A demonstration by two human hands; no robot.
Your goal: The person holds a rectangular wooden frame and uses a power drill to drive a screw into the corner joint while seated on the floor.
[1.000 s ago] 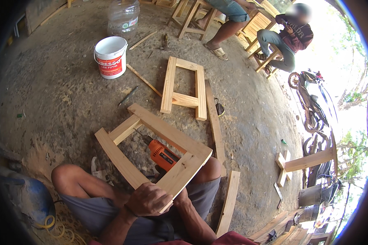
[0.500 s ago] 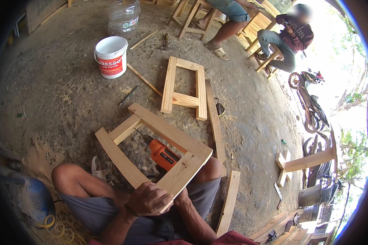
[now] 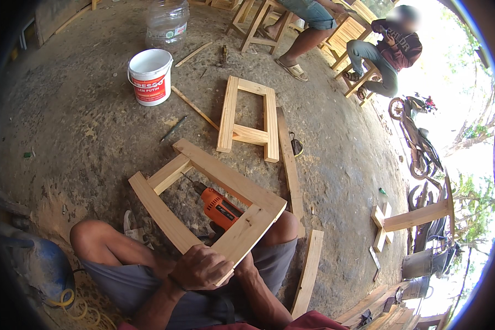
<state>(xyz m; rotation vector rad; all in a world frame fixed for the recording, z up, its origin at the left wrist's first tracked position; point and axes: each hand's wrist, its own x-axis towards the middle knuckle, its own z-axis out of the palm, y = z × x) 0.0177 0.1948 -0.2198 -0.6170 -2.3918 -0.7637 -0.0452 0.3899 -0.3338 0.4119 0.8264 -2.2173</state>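
A pale wooden frame (image 3: 234, 171) of joined bars leans tilted over my lap. My left hand (image 3: 202, 267) is closed around its near corner, fingers wrapped over the end bar. Inside the frame's opening is an orange and black power drill (image 3: 221, 208). Its bit points up and left, close to the inner face of the far crossbar (image 3: 170, 173). My right hand (image 3: 244, 266) passes beneath the near bar, which hides most of it. Dark fingers show at the drill's handle, so this hand grips the drill from below.
A second wooden frame (image 3: 249, 135) lies ahead beside a long plank (image 3: 289, 165). A white bucket (image 3: 150, 82) stands at far left near a big clear bottle (image 3: 166, 27). Another board (image 3: 307, 272) lies right of my knee. Two people sit on stools at the back; motorcycles stand at right.
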